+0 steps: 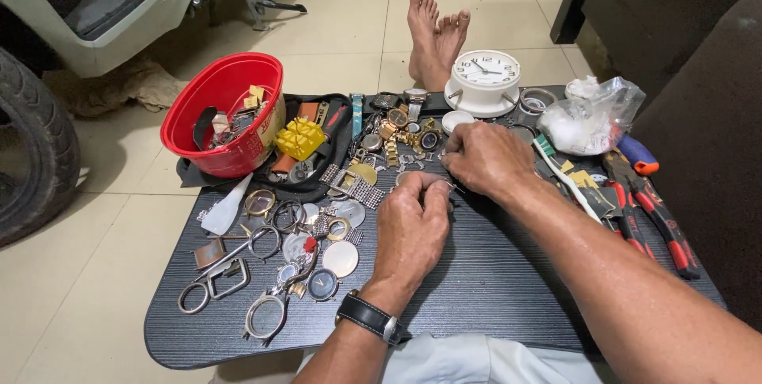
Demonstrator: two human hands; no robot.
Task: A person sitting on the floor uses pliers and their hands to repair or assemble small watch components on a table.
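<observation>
while the left hand point(411, 225) pinches a small part, the right hand point(482, 158) curls beside it

Home watch-repair corner: floor-level board point(492, 289) strewn with watch parts point(317, 233) and pliers point(651, 217).

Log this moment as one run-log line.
left hand: pinching small part | right hand: touching same part | surface: dark tray | nearby: pliers

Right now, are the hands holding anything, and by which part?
Both hands, left and right, pinch something small between them; the fingers hide it, so thing and hold cannot be told.
</observation>
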